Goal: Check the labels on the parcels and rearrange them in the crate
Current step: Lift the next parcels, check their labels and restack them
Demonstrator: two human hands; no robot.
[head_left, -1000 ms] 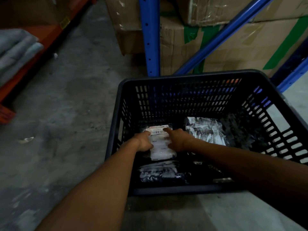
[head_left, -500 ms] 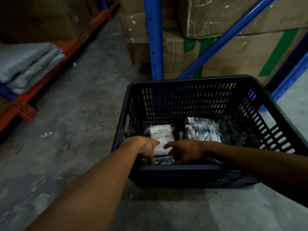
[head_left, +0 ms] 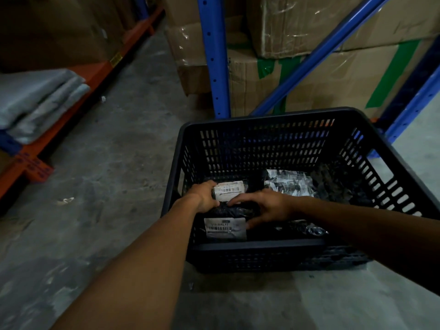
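**Operator:** Between the two hands, what is held?

**Inspector:** Fingers of the left hand [head_left: 204,198] are curled around the left end of a black-wrapped parcel [head_left: 234,209]; those of the right hand [head_left: 263,207] are spread over its right side, with the lowest fingertips touching the nearer parcel's label. Neither hand is fully closed. The grasped parcel's white barcode label [head_left: 229,191] faces up.

**Operator:** What differs from half a second ago?

**Inspector:** A second label [head_left: 225,227] now shows on the parcel nearest the front wall of the black crate [head_left: 257,247]. Earlier the hands covered that spot, low against the front wall. They have since shifted toward the crate's middle.

**Operator:** Meaning for the task?

**Inspector:** Two labels are readable together, so comparison appears possible. A third package [head_left: 289,184], in clear wrap, lies toward the back wall, apart from both hands. Rearrangement seems incomplete.
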